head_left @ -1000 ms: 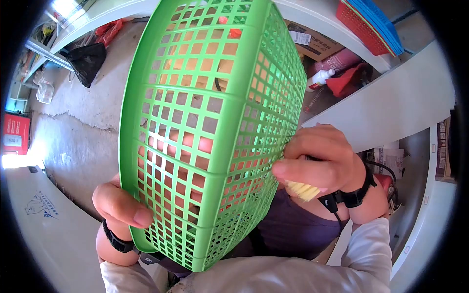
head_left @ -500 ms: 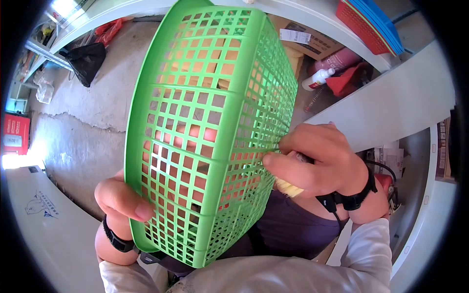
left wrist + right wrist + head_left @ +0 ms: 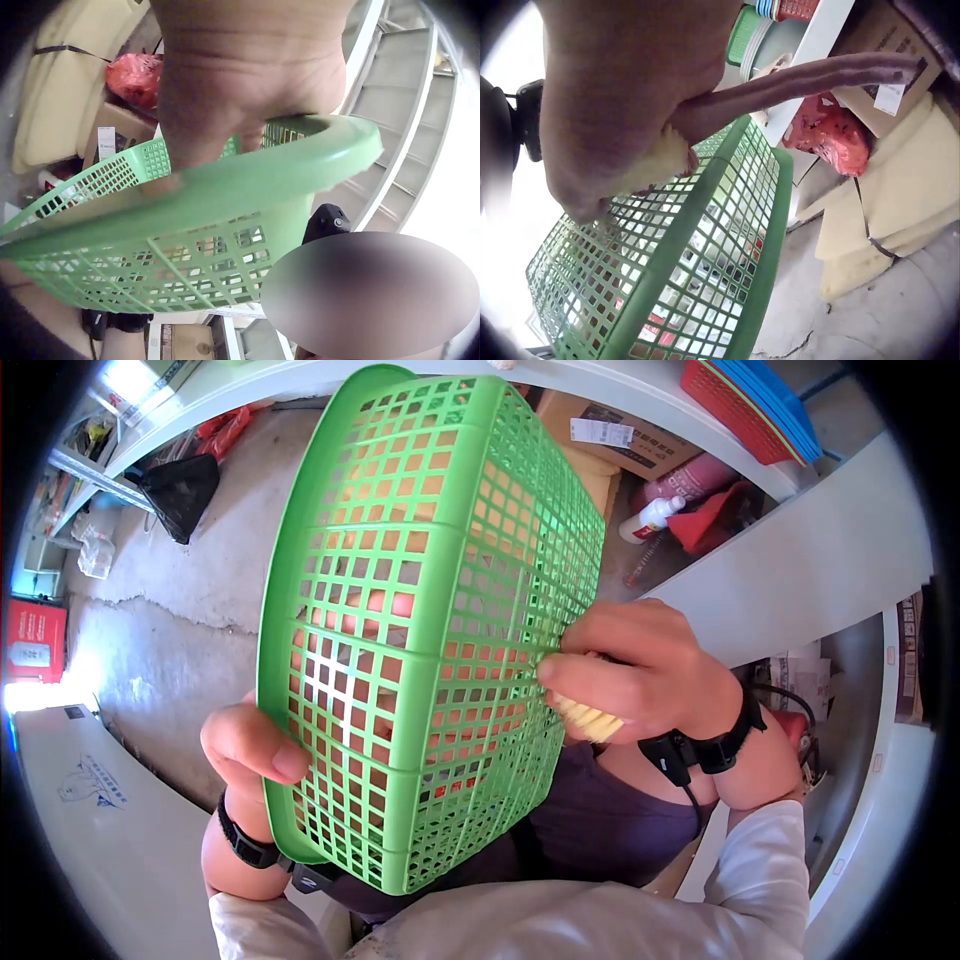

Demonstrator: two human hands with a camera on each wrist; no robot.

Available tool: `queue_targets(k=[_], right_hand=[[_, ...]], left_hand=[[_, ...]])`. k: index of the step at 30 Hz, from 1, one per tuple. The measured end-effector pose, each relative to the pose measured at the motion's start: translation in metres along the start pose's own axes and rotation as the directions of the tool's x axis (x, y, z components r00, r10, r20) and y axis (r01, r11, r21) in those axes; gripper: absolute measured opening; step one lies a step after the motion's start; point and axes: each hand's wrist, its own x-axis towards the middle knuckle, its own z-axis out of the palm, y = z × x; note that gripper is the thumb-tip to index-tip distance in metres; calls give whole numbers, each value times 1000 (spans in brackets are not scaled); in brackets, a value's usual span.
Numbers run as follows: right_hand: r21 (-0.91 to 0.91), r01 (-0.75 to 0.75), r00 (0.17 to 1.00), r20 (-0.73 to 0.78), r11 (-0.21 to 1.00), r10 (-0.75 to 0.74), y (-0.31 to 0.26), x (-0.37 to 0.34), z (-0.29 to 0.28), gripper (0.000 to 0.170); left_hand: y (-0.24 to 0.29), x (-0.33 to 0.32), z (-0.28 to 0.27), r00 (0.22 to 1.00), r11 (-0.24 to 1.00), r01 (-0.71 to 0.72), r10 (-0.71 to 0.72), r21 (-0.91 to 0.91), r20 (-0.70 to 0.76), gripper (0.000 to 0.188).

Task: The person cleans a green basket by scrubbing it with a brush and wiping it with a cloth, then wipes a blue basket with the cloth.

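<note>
A green plastic basket with a square grid of holes is held up on its side in front of the body. My left hand grips its rim, thumb outside and fingers showing through the holes. In my right hand is a scrub brush with pale yellow bristles. Its long brownish handle sticks out past the hand in the right wrist view. The right fingertips and the brush are right at the basket's bottom face. Part of the brush head is hidden by the fingers.
Stacked red and blue baskets sit on a white shelf at upper right. Below lie a cardboard box, a white bottle and a red bag. A black bag is at left above the cracked concrete floor.
The basket has come lower and turned, so more of its bottom face shows. My right hand has shifted left with the brush along that face. The left hand keeps its grip.
</note>
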Motion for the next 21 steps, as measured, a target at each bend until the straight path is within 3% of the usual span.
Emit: queue_targets(k=[10, 16, 21], right_hand=[[27, 17, 1000, -18, 999, -16, -1, 3, 0, 45], [-44, 16, 998, 58, 999, -14, -6, 4, -5, 38], [-86, 47, 999, 29, 995, -44, -3, -1, 3, 37]], left_hand=[[0, -1, 1, 1000, 1000, 22, -22, -10, 22, 85], [6, 2, -9, 998, 983, 16, -28, 185, 58, 84], [4, 5, -3, 997, 986, -6, -6, 166, 74, 83]])
